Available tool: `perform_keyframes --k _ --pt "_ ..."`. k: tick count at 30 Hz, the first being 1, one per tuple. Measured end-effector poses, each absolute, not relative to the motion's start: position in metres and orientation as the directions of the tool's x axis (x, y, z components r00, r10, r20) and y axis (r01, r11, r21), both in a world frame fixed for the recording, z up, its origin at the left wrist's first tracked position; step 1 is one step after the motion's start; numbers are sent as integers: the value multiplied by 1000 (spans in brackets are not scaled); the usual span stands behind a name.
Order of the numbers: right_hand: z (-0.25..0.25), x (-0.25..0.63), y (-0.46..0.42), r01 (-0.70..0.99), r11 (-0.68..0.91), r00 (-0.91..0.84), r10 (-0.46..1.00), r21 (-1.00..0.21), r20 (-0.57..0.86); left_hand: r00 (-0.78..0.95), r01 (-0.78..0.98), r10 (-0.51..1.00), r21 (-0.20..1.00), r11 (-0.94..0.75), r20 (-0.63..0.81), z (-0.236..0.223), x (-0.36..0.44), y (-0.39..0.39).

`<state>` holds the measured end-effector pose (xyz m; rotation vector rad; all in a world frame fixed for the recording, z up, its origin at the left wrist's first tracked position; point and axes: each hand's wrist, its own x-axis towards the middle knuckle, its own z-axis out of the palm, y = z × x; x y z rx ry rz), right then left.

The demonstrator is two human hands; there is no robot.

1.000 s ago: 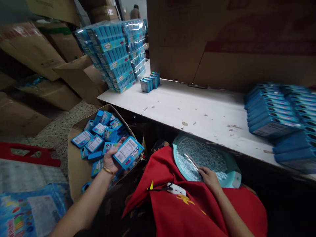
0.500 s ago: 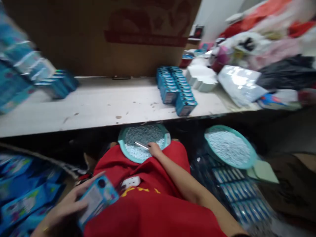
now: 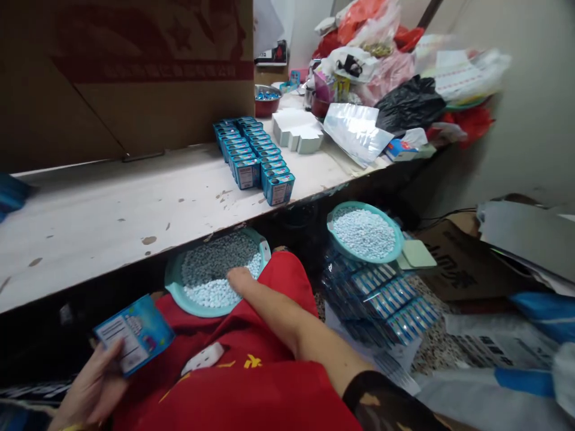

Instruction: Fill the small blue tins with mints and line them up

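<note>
At the lower left, my left hand pinches a blue printed pouch with a white label panel, thumb on its front. My right hand is down in a turquoise basin on my lap, among small white pellets. Its fingers look curled and are mostly hidden, so I cannot see what they hold. The basin sits partly under the table edge, against the red cloth over my legs.
On the white table stand rows of small blue boxes, white blocks and a large carton. To the right, a second pellet basin rests above packed blue trays. Plastic bags pile up behind.
The view has swung to the right. My left hand has turned the blue pouch and brought it nearer the basin. My right hand's slim silver tool no longer shows; that hand is now among the pellets.
</note>
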<state>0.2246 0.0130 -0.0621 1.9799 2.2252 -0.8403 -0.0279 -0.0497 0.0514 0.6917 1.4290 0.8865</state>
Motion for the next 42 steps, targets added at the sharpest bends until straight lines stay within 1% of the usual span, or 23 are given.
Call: perform_keyframes --k 2,3,6,9,12,14,17,19,22,25,27,29,31,33,35,37,39,42 --pt "-63 227 15 922 22 -194 890 -386 -412 -43 -163 863 856 490 -503 45 -16 -37" --pt "-64 229 16 914 18 -206 882 -404 -425 -35 -173 886 876 451 -463 43 -10 -32" --pt "-69 232 18 880 15 -261 850 -474 -458 -38 -169 932 922 349 -360 36 1 -19" --pt "-75 231 20 828 13 -329 821 -561 -467 -79 -168 945 939 300 -316 29 0 -12" --pt "-74 235 21 773 -12 -359 816 -634 -453 -107 -142 960 959 244 -260 21 -8 -9" --pt "-67 243 21 744 -35 -359 822 -668 -442 -126 -71 970 977 201 -209 15 -14 -7" --pt "-46 261 24 719 -54 -351 833 -693 -429 -127 111 986 986 125 -110 7 -19 -4" --pt "-27 274 27 681 -61 -353 846 -730 -400 -89 231 995 970 73 -53 2 -17 -1" --pt "6 287 35 581 -77 -354 872 -810 -337 -30 363 1000 932 6 5 -3 -6 5" --pt "40 286 43 558 -85 -361 871 -826 -334 37 447 999 893 -49 36 -8 10 11" --pt "59 279 48 615 -43 -386 855 -788 -348 76 478 996 875 -71 40 -12 21 13" --pt "75 269 53 715 63 -415 839 -696 -351 94 495 995 865 -81 39 -16 29 13" --pt "90 259 57 814 195 -424 843 -547 -330 104 497 993 863 -95 49 -21 34 13" --pt "104 246 58 881 303 -420 854 -363 -308 121 495 990 860 -122 71 -25 36 13" --pt "116 230 57 912 363 -407 858 -191 -315 138 502 986 851 -153 96 -28 37 13" --pt "125 213 53 911 406 -406 854 -71 -326 155 512 981 839 -184 121 -29 38 13" --pt "131 199 49 898 440 -422 849 -19 -318 172 513 975 832 -210 141 -29 40 14" --pt "137 193 41 885 465 -446 843 -9 -301 180 517 973 828 -217 143 -29 40 15"
